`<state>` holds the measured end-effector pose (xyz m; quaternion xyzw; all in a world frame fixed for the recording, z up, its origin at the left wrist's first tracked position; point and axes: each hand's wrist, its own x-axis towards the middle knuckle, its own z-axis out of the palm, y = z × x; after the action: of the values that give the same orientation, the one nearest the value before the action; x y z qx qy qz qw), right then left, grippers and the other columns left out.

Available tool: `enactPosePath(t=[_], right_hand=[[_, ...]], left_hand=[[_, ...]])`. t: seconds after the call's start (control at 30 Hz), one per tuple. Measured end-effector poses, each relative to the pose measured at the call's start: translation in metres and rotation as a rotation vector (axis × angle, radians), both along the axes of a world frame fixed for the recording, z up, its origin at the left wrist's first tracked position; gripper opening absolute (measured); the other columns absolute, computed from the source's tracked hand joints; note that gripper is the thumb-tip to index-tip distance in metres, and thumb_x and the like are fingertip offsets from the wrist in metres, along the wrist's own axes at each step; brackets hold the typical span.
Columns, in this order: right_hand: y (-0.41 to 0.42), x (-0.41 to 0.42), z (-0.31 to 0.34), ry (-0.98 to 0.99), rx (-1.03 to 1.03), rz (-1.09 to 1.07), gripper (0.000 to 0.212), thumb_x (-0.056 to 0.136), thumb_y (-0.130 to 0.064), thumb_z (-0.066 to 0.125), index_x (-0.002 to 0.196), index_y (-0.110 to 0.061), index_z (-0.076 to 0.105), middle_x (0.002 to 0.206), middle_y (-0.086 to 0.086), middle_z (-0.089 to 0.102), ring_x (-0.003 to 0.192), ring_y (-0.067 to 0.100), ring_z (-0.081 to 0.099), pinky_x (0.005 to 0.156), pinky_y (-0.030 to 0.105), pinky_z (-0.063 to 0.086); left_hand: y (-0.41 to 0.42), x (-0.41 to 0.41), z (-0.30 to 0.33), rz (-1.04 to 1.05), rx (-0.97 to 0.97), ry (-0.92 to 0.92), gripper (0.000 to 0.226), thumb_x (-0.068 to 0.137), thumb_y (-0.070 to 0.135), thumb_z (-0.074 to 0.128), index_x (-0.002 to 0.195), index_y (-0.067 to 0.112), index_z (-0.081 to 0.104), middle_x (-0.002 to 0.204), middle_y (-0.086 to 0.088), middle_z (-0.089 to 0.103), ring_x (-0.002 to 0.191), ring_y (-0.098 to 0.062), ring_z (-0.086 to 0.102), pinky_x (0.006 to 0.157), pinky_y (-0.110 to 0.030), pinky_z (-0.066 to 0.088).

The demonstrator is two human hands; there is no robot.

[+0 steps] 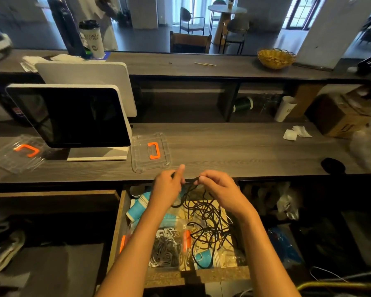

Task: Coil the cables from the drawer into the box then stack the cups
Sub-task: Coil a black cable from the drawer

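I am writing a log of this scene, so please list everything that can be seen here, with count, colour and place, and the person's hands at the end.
black cable: one tangle, black, in the open drawer, one end lifted between both hands
drawer: one, wooden, pulled open below the counter
white cables: one bundle, white and grey, in a clear box in the drawer
teal cups: several, teal and white, lying in the drawer
clear lids: two, clear with orange handles, on the counter
screen: one, black with white frame, counter left
basket: one, yellow, upper shelf right
paper cup: one, white, under the shelf
left hand: pinches the cable
right hand: pinches the cable
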<state>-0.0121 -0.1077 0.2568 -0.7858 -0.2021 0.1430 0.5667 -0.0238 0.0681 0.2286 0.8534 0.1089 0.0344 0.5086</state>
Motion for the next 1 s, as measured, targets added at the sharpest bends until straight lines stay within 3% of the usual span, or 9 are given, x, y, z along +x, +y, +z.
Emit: enactPosePath(t=[0.13,0.2,0.37,0.5,0.67,0.77,0.87,0.93,1.0], right_hand=[[0.006,0.008,-0.009,-0.068,0.03,-0.181,0.027,0.101,-0.018,0.051,0.084,-0.007,0.068,0.077,0.005,0.065,0.073,0.018,0.057,0.069,0.031,0.045],[0.007,0.008,-0.016,-0.034,0.021,-0.248,0.027,0.101,-0.019,0.052,0.085,-0.004,0.069,0.078,0.013,0.064,0.071,0.016,0.057,0.067,0.029,0.045],[0.006,0.009,-0.017,0.085,0.071,-0.375,0.018,0.092,-0.021,0.067,0.081,-0.01,0.076,0.076,0.011,0.071,0.07,0.006,0.061,0.068,0.021,0.047],[-0.003,0.009,-0.016,0.102,0.015,-0.41,0.018,0.089,-0.03,0.071,0.079,-0.016,0.079,0.081,0.012,0.075,0.077,0.018,0.067,0.07,0.023,0.049],[-0.008,0.006,-0.025,0.14,-0.075,-0.337,0.029,0.088,-0.036,0.07,0.082,-0.009,0.079,0.094,0.029,0.068,0.097,0.044,0.061,0.085,0.046,0.052],[-0.011,0.006,-0.023,0.161,-0.097,-0.286,0.03,0.087,-0.038,0.07,0.084,-0.01,0.079,0.095,0.024,0.071,0.098,0.037,0.064,0.08,0.027,0.054],[-0.019,0.006,-0.022,0.185,-0.131,-0.253,0.02,0.087,-0.037,0.07,0.08,-0.022,0.08,0.081,0.003,0.076,0.082,0.016,0.07,0.078,0.036,0.054],[-0.023,0.005,-0.022,0.185,-0.149,-0.242,0.019,0.088,-0.034,0.071,0.079,-0.021,0.08,0.077,-0.004,0.075,0.075,0.005,0.068,0.074,0.032,0.052],[-0.025,0.005,-0.021,0.155,-0.166,-0.215,0.016,0.089,-0.031,0.07,0.081,-0.022,0.08,0.077,-0.006,0.075,0.075,0.003,0.067,0.075,0.028,0.051]], left_hand=[[-0.014,-0.007,0.0,-0.326,-0.038,0.287,0.095,0.076,0.088,0.012,0.079,0.011,0.067,0.065,-0.006,0.067,0.058,-0.01,0.064,0.074,-0.035,0.051],[-0.013,-0.011,-0.003,-0.468,-0.312,0.41,0.104,0.071,0.095,0.009,0.09,0.01,0.067,0.067,-0.007,0.062,0.055,-0.012,0.057,0.059,-0.029,0.048],[-0.004,-0.011,0.004,-0.785,-0.694,0.321,0.042,0.089,0.051,0.061,0.077,0.011,0.059,0.057,0.003,0.047,0.041,-0.002,0.033,0.039,-0.011,0.029],[0.007,-0.002,-0.001,-0.257,-0.872,0.239,0.034,0.097,0.04,0.056,0.079,0.012,0.06,0.061,-0.003,0.049,0.042,-0.008,0.04,0.039,-0.017,0.035],[0.004,0.006,-0.015,0.305,-0.569,0.083,0.037,0.105,0.028,0.046,0.097,-0.001,0.068,0.086,-0.016,0.074,0.07,-0.026,0.074,0.06,-0.036,0.062],[0.006,0.011,-0.011,0.478,-1.121,-0.082,0.042,0.107,0.031,0.041,0.111,-0.005,0.063,0.098,-0.019,0.072,0.082,-0.027,0.073,0.068,-0.037,0.062],[0.027,0.014,-0.004,0.517,-1.63,-0.247,0.043,0.108,0.035,0.033,0.103,0.005,0.063,0.088,-0.009,0.07,0.075,-0.017,0.071,0.072,-0.029,0.059],[0.039,0.013,-0.001,0.467,-1.727,-0.295,0.037,0.107,0.035,0.035,0.094,0.011,0.059,0.074,0.0,0.062,0.059,-0.009,0.06,0.057,-0.02,0.053],[0.042,0.012,0.0,0.459,-1.498,-0.263,0.034,0.107,0.034,0.037,0.089,0.012,0.057,0.065,0.004,0.053,0.047,-0.005,0.045,0.043,-0.017,0.039]])
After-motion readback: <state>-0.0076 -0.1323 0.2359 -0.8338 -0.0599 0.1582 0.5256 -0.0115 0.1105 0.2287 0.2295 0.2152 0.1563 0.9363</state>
